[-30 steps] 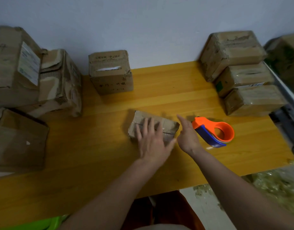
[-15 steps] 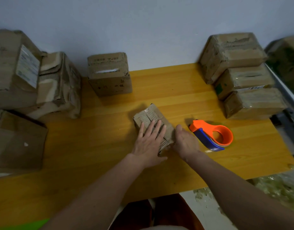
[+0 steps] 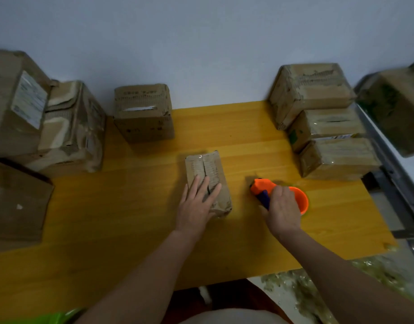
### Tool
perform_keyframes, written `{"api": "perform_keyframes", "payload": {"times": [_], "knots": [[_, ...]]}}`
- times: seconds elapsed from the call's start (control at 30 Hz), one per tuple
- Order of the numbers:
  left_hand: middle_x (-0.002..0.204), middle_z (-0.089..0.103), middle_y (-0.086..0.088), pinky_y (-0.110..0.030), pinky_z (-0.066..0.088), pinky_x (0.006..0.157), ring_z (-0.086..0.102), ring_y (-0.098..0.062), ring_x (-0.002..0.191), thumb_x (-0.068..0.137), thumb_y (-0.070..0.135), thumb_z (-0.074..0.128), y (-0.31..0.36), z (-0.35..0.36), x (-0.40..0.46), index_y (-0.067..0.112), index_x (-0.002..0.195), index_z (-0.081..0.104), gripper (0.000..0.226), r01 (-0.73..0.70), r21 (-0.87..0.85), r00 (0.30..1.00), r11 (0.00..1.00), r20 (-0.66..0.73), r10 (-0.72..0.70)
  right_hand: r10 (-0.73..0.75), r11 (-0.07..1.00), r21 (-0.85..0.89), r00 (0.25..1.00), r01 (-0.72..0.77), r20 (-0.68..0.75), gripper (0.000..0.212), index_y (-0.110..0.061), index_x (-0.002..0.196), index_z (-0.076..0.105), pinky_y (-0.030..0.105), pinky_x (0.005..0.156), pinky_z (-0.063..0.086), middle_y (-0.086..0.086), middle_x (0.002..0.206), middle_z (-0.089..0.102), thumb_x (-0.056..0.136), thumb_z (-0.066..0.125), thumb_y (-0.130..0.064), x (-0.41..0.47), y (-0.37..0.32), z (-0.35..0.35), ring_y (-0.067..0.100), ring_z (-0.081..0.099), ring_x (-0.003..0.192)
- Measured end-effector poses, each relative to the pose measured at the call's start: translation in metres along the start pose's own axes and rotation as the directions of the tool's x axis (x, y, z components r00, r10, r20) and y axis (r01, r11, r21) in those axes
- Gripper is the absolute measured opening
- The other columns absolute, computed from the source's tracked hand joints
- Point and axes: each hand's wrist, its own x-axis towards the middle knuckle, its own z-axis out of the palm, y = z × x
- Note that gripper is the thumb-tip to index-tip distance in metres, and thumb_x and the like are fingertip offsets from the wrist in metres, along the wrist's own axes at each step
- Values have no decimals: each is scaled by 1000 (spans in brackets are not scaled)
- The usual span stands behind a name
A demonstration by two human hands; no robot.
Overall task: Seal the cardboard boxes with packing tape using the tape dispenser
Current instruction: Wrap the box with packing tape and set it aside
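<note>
A view from above of a person's two bare forearms reaching over a yellow wooden surface (image 3: pixel 136 206). In the middle lies a small cardboard box (image 3: pixel 207 181), its long side now running from near to far, with the seam between its top flaps showing open along its length. The left hand (image 3: pixel 198 204) lies flat on the near half of this box, fingers straight and spread, pressing it down. A second ago the box lay crosswise; half a second ago it was partly turned, with both hands at it. The right hand (image 3: pixel 282 206) has since left the box and moved right to the orange and blue tape dispenser (image 3: pixel 280 194), which sits on the surface just right of the box, in the same spot as earlier. This hand's grip is curled over the dispenser's blue handle; the fingertips are hidden, so how firmly it holds cannot be told. The box seems lined up so tape can be pulled along its seam, and taping looks about to start. Three taped boxes (image 3: pixel 322 118) are stacked at the far right against the wall, a single box (image 3: pixel 143 113) stands at the far middle, and larger worn boxes (image 3: pixel 45 122) crowd the left side.
</note>
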Motion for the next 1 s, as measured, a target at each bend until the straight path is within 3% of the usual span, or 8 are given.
{"api": "perform_keyframes", "payload": {"times": [0.1, 0.27, 0.37, 0.5, 0.6, 0.67, 0.8, 1.0], "knots": [[162, -7, -1, -43, -9, 116, -14, -24, 147, 93, 47, 51, 0, 0, 4, 30, 151, -11, 88, -2, -26, 1000, 1000, -22, 2, 159, 982, -126, 980, -143, 120, 56, -3, 121, 42, 35, 94, 37, 15, 123, 50, 87, 61, -44, 5, 17, 3, 31, 47, 115], [161, -9, 3, -37, -18, 114, -19, -14, 145, 78, 51, 71, 14, -10, -3, 22, 152, -12, 115, 64, -180, 995, 981, -64, -77, 176, 964, 147, 944, -223, 280, 32, -5, 116, 52, 40, 82, 44, 20, 114, 63, 93, 58, -25, 11, 35, 5, 38, 58, 107], [161, -4, 5, -22, -24, 109, -18, -5, 142, 75, 51, 74, 32, -27, -8, 18, 153, -7, 117, 82, -312, 976, 947, -167, -140, 50, 921, 368, 976, -128, 214, 26, -1, 112, 55, 38, 71, 40, 22, 102, 65, 92, 60, -17, 10, 48, -5, 39, 59, 94], [159, 17, -2, -18, 2, 113, 11, -16, 147, 91, 24, 63, 55, -59, 2, 11, 152, 17, 78, 74, -653, 923, 753, -240, -299, -205, 780, 625, 959, 39, 196, 7, -9, 92, 59, 32, 64, 34, 8, 77, 60, 88, 64, -7, 4, 55, -30, 30, 53, 76], [157, 27, -4, -24, 14, 113, 21, -18, 144, 100, 8, 39, 58, -86, 23, 14, 149, 29, 51, 157, -826, 926, 542, -67, -371, -353, 653, 754, 909, 69, 222, 12, -4, 99, 64, 30, 71, 42, 18, 89, 65, 88, 62, 0, 0, 53, -51, 33, 56, 80], [154, 32, -5, -28, 24, 111, 28, -19, 142, 101, 2, 32, 58, -102, 32, 13, 146, 37, 47, 219, -896, 946, 386, 97, -311, -437, 599, 793, 876, 114, 204, 17, -7, 100, 65, 22, 72, 43, 10, 90, 66, 87, 62, 3, -3, 52, -65, 17, 58, 80], [130, 58, -15, -23, 41, 95, 52, -21, 122, 96, -3, 36, 63, -122, 30, 1, 125, 59, 37, 275, -893, 956, 356, 213, -203, -541, 543, 827, 814, 145, 213, 21, -14, 93, 65, 12, 72, 44, -2, 87, 67, 87, 60, 5, -7, 51, -84, -1, 60, 78], [117, 63, -22, -33, 48, 90, 59, -29, 109, 92, -6, 42, 67, -135, 13, -9, 112, 64, 29, 283, -908, 958, 309, 256, -128, -548, 575, 814, 776, 80, 311, 5, 2, 91, 64, 34, 79, 52, 17, 89, 68, 87, 62, 4, 0, 59, -90, 18, 65, 84]]}}
